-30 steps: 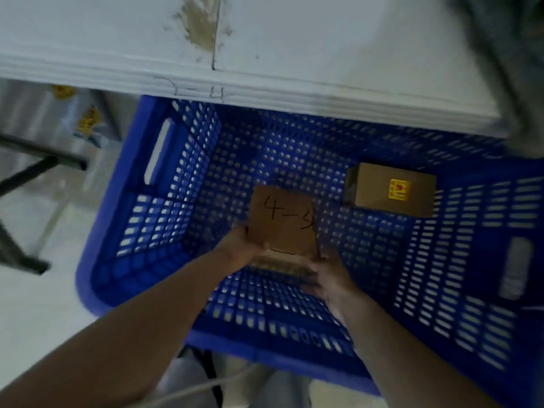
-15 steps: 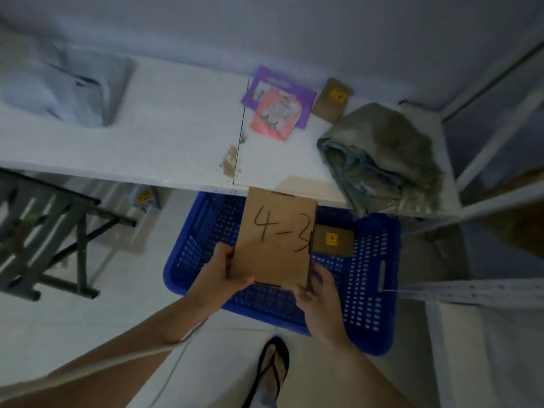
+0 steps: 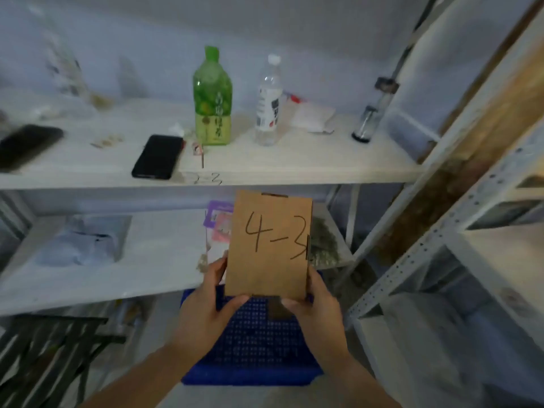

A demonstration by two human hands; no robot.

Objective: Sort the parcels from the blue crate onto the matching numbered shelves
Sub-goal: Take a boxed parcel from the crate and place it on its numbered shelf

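Between your fingers sits the cardboard parcel (image 3: 269, 245) marked "4-3" — your left hand (image 3: 206, 307) pinches its lower left corner, your right hand (image 3: 316, 307) closes on the lower right edge. You hold it upright above the blue crate (image 3: 253, 357), in front of the lower shelf (image 3: 117, 278) — beneath the upper shelf (image 3: 294, 163) with its green bottle (image 3: 212, 98) and black phone (image 3: 158, 156).

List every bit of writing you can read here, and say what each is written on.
"4-3": handwritten on the cardboard parcel held by the left hand and right hand.
Handwritten mark on the upper shelf's front edge: too faint to read surely.
Green bottle and clear bottle labels: print too blurred.
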